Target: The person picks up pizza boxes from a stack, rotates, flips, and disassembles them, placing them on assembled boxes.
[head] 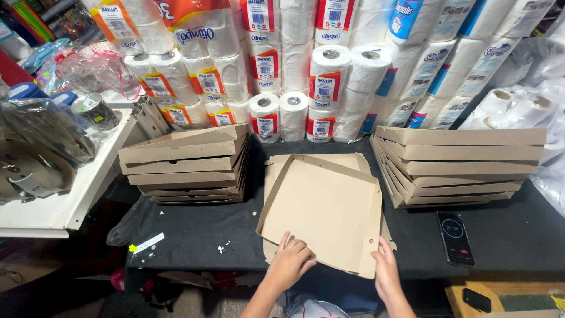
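Centrally on the dark counter point(194, 227): half-folded cardboard pizza box point(321, 209), near edge pinned under curled left hand point(289, 262) and steadied by right hand point(385, 268), fingers closed on its corner.

dark-covered table point(194, 229) against a wall of stacked paper rolls point(294, 59) — white shelf point(70, 200) beside it.

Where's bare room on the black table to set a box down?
Bare black table lies in front of the left box stack, and between the half-folded box and the phone. The back edge is crowded by toilet paper packs.
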